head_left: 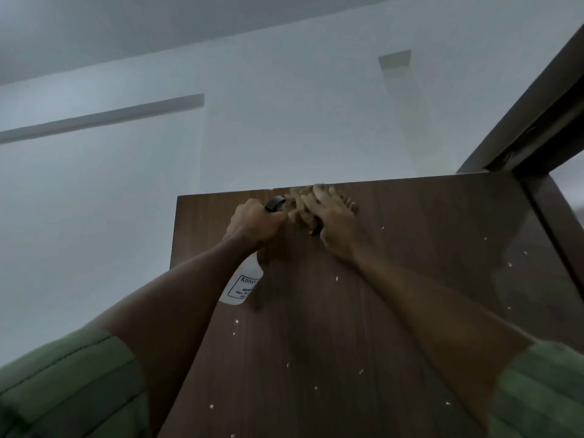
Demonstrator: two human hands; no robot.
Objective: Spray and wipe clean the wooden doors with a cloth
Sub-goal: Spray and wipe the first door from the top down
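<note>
Up at the top edge of the dark wooden door (363, 311), both arms reach high. The right hand (331, 222) lies flat on a tan cloth (300, 203), fingers spread, pressing it against the wood just below the door's top edge; the cloth is blurred. The left hand (252, 226) is closed tight around the neck of a white spray bottle (241, 282), whose black head (274, 203) pokes out above the fist, almost touching the cloth. The bottle body hangs down beside the door's left edge. Small pale specks dot the door face below and to the right of the hands. Open wall (126, 200) lies to the left of the door and above it. On the right, the dark door frame (537, 115) slants close over the door's upper right corner, closing that side in. Green sleeves (72, 384) fill the lower corners.
</note>
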